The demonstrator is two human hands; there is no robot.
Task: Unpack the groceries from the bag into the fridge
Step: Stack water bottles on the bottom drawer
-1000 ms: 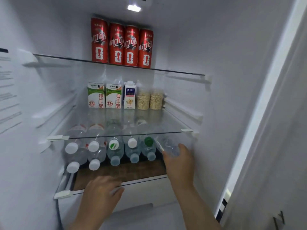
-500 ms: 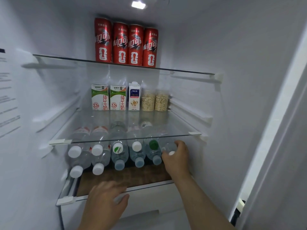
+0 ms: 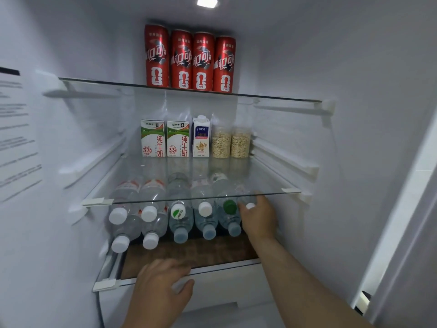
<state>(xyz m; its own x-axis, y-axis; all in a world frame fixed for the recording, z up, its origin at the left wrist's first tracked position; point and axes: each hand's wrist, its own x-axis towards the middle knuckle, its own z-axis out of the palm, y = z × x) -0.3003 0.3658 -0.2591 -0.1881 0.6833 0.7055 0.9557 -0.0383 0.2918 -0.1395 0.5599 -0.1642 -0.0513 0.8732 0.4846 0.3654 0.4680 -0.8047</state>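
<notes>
Your right hand (image 3: 259,217): fingers curled round cap end of clear plastic water bottle with white cap (image 3: 250,205). Bottle lies at right end of upper row of stacked clear bottles (image 3: 179,223) on lower glass shelf (image 3: 220,254). Its body is mostly hidden by your hand and hazy through middle glass shelf (image 3: 272,185). Your left hand (image 3: 163,284): fingers loosely spread on lower shelf's front edge, holding nothing. Fingertips blurred, forearm cut off by frame.

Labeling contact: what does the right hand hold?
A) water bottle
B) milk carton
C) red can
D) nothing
A: the right hand curls round a white-capped bottle, its cap poking out of the grip.
</notes>
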